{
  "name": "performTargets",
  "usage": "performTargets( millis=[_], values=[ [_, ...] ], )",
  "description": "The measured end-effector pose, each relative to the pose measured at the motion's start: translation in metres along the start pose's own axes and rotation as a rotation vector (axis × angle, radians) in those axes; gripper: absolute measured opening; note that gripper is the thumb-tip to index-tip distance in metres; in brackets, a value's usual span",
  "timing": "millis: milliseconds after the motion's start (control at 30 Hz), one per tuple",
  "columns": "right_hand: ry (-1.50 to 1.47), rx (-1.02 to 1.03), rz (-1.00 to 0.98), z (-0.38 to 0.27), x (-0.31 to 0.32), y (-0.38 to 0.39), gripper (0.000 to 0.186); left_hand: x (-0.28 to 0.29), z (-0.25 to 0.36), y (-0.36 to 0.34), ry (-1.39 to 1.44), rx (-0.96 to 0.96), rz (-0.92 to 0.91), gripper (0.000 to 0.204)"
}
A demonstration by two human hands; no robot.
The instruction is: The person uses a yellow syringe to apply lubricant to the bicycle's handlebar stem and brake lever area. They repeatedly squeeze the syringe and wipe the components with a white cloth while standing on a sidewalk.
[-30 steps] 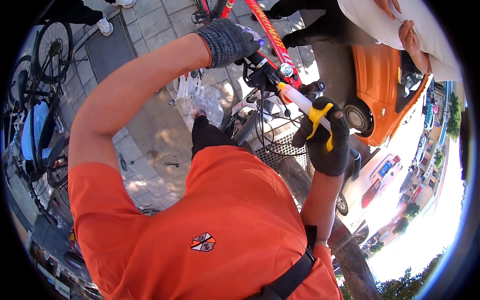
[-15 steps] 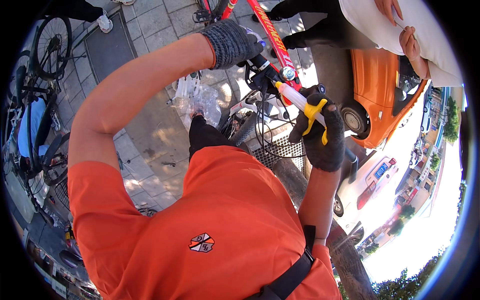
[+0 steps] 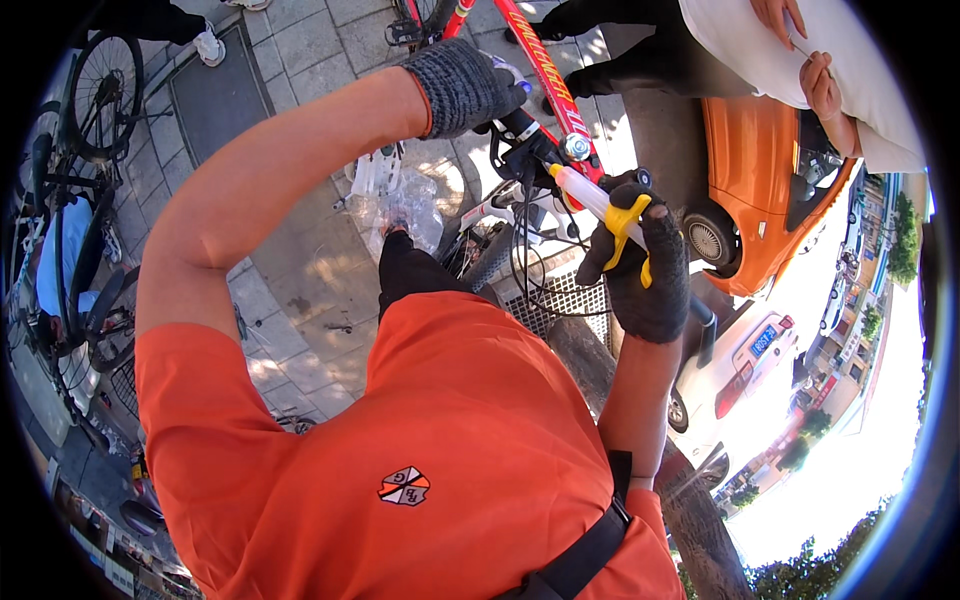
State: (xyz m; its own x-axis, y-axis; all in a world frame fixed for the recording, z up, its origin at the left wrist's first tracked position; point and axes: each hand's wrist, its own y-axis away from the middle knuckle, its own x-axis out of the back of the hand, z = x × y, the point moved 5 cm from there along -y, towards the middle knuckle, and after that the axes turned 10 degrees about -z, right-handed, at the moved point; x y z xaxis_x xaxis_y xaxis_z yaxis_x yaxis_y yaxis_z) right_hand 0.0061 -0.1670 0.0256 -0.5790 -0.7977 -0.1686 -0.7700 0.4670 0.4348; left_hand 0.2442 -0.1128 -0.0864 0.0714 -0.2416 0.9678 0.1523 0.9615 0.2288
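My left hand [image 3: 462, 90], in a grey knitted glove, is closed round the left end of the handlebar [image 3: 518, 125] of a red bicycle [image 3: 545, 70]. Something white and purple-blue peeks out by its fingertips. My right hand [image 3: 648, 275], in a dark glove, grips a syringe [image 3: 585, 190] with a clear barrel and yellow finger loops. The syringe's yellow tip points up and left at the black fitting in the middle of the handlebar; whether it touches cannot be told. A silver round cap [image 3: 577, 147] sits beside it, and black cables [image 3: 522, 250] hang below.
A person in a white top [image 3: 835, 60] stands at the far right, both hands on a small thin item. Behind are an orange car [image 3: 745, 190] and a white car [image 3: 735, 360]. A clear plastic bag [image 3: 412, 205] lies on the paving. Parked bicycles [image 3: 105, 95] line the left.
My right hand and the syringe have shifted very slightly. My left hand stays in place on the handlebar.
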Motion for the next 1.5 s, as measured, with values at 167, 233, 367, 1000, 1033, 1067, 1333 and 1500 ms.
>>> performTargets(
  millis=[167,233,367,1000,1033,1067,1333,1500],
  values=[
    [0.008,-0.012,0.027,-0.0009,-0.0036,0.0003,0.054,0.0019,0.0000,0.0002,0.015,-0.001,0.007,0.044],
    [0.008,-0.017,0.020,-0.0009,-0.0031,0.0001,0.054,-0.0002,-0.0007,-0.0012,0.012,0.002,0.004,0.043],
    [0.002,-0.021,0.022,-0.0009,-0.0031,-0.0001,0.053,-0.0011,-0.0010,-0.0022,0.011,0.012,0.004,0.043],
    [-0.017,0.003,0.016,-0.0002,-0.0055,0.0003,0.052,-0.0021,-0.0004,-0.0016,-0.030,0.010,-0.030,0.043],
    [-0.023,0.006,0.016,0.0000,-0.0059,0.0005,0.052,-0.0025,-0.0001,-0.0011,-0.033,0.016,-0.017,0.043],
    [-0.027,0.010,0.020,0.0003,-0.0065,0.0005,0.052,-0.0018,0.0000,-0.0009,-0.035,0.021,-0.003,0.042],
    [-0.017,0.022,0.023,0.0001,-0.0081,0.0023,0.051,-0.0034,-0.0009,-0.0008,-0.038,-0.006,0.020,0.042],
    [-0.021,0.028,0.028,0.0013,-0.0073,0.0027,0.051,-0.0030,-0.0005,-0.0017,-0.037,0.005,0.018,0.042]
  ],
)
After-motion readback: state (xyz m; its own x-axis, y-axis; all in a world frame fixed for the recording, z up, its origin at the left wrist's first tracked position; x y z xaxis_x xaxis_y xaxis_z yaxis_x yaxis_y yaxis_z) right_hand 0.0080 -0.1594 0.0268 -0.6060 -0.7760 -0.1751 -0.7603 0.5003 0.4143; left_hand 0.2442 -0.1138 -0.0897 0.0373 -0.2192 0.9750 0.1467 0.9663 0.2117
